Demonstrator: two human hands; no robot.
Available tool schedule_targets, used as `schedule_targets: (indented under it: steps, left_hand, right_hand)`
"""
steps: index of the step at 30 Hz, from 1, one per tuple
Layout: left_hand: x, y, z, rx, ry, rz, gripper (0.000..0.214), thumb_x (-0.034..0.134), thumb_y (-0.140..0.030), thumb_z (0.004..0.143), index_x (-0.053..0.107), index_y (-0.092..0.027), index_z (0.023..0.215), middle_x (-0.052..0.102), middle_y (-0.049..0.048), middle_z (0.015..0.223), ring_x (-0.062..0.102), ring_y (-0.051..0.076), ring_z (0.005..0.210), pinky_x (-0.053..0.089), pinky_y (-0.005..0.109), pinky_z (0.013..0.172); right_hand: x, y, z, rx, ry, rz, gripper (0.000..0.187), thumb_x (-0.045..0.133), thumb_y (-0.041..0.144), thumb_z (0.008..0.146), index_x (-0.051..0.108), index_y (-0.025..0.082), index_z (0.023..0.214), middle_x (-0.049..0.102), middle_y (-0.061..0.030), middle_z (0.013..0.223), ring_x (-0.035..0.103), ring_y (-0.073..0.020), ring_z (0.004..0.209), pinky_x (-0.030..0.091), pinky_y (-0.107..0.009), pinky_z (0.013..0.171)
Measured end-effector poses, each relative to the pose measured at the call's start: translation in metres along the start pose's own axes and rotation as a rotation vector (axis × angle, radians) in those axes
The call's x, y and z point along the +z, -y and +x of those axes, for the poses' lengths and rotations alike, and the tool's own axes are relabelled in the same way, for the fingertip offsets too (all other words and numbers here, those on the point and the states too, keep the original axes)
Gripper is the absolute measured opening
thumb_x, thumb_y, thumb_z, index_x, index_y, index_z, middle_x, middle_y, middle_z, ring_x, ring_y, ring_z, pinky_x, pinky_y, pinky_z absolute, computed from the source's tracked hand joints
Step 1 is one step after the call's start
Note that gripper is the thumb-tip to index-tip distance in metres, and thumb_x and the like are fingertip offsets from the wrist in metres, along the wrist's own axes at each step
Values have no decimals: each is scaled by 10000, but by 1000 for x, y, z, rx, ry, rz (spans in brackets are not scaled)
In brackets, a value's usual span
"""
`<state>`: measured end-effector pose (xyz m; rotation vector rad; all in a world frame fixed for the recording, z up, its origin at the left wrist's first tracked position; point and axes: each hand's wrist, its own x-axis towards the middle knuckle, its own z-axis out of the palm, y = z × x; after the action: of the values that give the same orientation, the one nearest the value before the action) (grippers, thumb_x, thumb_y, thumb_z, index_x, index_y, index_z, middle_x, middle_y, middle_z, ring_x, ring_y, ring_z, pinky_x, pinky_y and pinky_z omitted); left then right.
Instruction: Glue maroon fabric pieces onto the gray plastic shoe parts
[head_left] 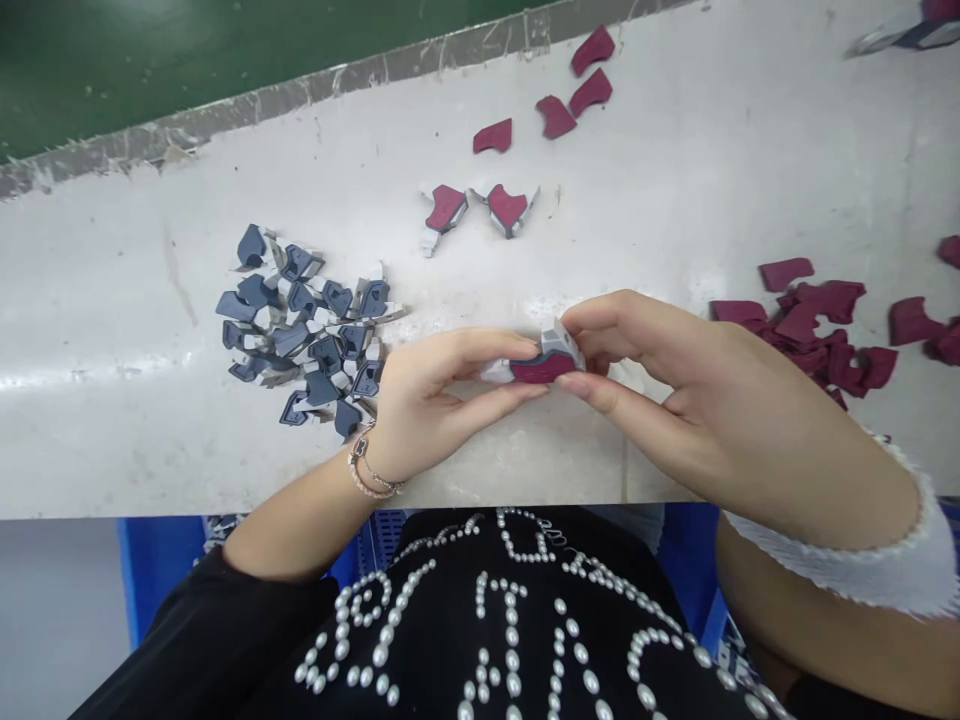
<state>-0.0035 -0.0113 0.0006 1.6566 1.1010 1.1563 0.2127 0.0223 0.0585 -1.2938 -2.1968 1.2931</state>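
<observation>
Over the white bench, both hands pinch one small grey plastic part with a maroon insert (546, 368). My left hand (442, 395) is closed on its left end, thumb below and index finger above. At its right end, my right hand (675, 400) grips with thumb in front and fingers behind. The part is tilted so its maroon face points toward me. A pile of blue-grey and white plastic parts (315, 335) lies left of my left hand. Two parts with maroon inserts (448, 208) rest farther back. Loose maroon pieces (814, 330) are heaped beyond my right hand.
Several single maroon pieces (555, 117) are scattered near the back of the bench (150, 300). Past its worn rear edge runs a green surface (225, 60). More maroon pieces (913, 322) lie at far right. Blue bins (161, 570) stand below the front edge.
</observation>
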Motion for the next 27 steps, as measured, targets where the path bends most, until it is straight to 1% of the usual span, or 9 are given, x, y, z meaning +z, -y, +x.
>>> schedule_targets:
  steps: [5,8,11,14,17,20,23,25,27]
  left_hand:
    - [0,-5,1,-72,48,10,342,837,-198,791,709,-217,1107,804,29,1029,780,135,901,660,205,805]
    - [-1,-8,5,-145,155,-7,286,815,-244,819,715,-202,1084,802,26,944,769,127,823,650,199,762]
    - [-2,-9,7,-205,256,4,157,784,-244,846,731,-185,981,790,25,858,735,126,728,623,211,673]
    - [-2,-10,6,-277,252,-67,137,799,-227,823,714,-163,910,781,39,848,717,136,722,602,224,646]
    - [-3,-10,5,-315,227,-137,141,811,-215,811,706,-154,884,785,41,853,727,134,728,613,221,670]
    - [-5,-10,6,-284,272,-142,198,811,-227,817,727,-156,981,805,44,924,768,144,804,642,217,754]
    - [-8,-11,9,-214,339,-125,219,766,-257,866,722,-161,1058,808,56,996,783,154,889,650,217,804]
    - [-9,-11,10,-151,335,-87,185,735,-252,892,720,-165,1055,808,55,983,780,146,867,644,204,768]
    - [-9,-11,9,-87,315,-37,154,729,-240,895,720,-168,1030,808,46,929,764,123,775,622,181,692]
  right_hand:
    - [-4,-2,1,-18,60,-75,230,521,402,1014,598,209,1113,698,-12,938,662,-174,791,478,-293,648]
    - [-3,-4,1,-60,73,-97,214,524,383,1021,613,206,1103,691,-6,910,642,-163,753,456,-289,635]
    - [0,-7,0,-131,90,-151,199,514,344,1030,607,196,1124,686,-22,933,628,-166,778,446,-290,651]
    - [1,-7,0,-184,114,-144,191,492,305,1035,613,193,1129,673,-27,920,615,-172,792,449,-294,668]
    - [-2,-7,2,-207,114,-116,199,488,304,1033,630,182,1102,664,-29,888,606,-175,770,453,-304,674]
    - [-5,-6,2,-179,103,-117,214,493,343,1036,639,192,1082,663,-28,875,598,-174,741,446,-302,631]
    - [-8,-7,-1,-163,111,-110,203,502,362,1035,632,233,1124,684,-23,935,620,-184,789,462,-302,632]
    - [-9,-6,-3,-170,115,-93,203,494,371,1039,627,250,1134,696,-22,981,635,-194,840,483,-312,667]
    - [-9,-5,-4,-168,122,-82,209,482,386,1043,626,252,1113,699,-23,989,638,-197,857,490,-315,676]
